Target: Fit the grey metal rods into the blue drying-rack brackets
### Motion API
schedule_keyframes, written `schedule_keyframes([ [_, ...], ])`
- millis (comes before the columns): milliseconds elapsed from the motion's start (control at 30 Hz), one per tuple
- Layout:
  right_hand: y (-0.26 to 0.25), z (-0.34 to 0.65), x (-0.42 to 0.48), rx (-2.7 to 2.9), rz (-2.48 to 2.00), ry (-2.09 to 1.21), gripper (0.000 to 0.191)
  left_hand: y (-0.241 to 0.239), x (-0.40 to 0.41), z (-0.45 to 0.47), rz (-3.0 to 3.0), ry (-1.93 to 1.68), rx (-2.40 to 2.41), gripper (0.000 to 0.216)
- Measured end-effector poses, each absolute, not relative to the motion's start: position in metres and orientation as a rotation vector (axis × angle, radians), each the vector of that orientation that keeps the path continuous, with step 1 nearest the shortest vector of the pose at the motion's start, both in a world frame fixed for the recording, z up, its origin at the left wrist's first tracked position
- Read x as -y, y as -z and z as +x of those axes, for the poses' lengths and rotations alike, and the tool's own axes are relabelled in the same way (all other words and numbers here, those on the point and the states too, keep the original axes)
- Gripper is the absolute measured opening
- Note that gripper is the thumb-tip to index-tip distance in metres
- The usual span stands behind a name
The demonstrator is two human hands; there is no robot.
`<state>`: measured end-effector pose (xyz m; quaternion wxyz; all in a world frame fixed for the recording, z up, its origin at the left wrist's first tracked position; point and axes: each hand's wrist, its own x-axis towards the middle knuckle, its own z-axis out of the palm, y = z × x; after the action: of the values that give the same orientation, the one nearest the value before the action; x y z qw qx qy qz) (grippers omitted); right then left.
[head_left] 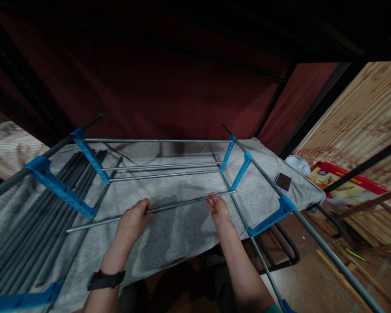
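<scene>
A thin grey metal tube (179, 203) lies crosswise in front of me, and both my hands grip it. My left hand (135, 219), with a dark watch on the wrist, is closed round it left of the middle. Toward its right end, my right hand (217, 208) pinches it with thumb and fingers. That right end is close to a blue plastic bracket (241, 174) on the right side frame. The left end reaches past the left frame's lower bar, near another blue bracket (63, 191). Several crossbars (166, 165) join the two side frames farther back.
Several loose grey tubes (52, 217) lie side by side at the left on a grey blanket (182, 234). A phone (283, 181) rests at the right. Beyond the bed edge are a red and yellow box (345, 182), wooden pieces (358, 274) and a black metal frame (283, 248).
</scene>
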<state>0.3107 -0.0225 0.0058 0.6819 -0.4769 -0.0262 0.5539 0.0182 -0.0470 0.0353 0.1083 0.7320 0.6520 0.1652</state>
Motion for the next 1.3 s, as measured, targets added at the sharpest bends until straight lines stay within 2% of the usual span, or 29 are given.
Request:
schedule_keyframes([
  [200,-0.0053,0.3102,0.0235,0.081,-1.043,-1.239,0.017,-0.0334,0.0453,0.0177,2.147,-0.469,-1.864,0.032],
  [433,-0.0062,0.3089,0.0233,0.093,-1.067,-1.228,0.019,-0.0371,0.0436,0.018,2.135,-0.354,-1.77,0.035],
  [633,-0.0053,0.3092,0.0234,0.101,-1.07,-1.235,0.019,-0.0383,0.0443,0.0193,2.202,-0.398,-1.754,0.04],
  [1300,-0.0021,0.3163,0.0216,0.058,-1.055,-1.203,0.013,-0.0414,0.0456,0.0179,2.224,-0.388,-1.855,0.022],
])
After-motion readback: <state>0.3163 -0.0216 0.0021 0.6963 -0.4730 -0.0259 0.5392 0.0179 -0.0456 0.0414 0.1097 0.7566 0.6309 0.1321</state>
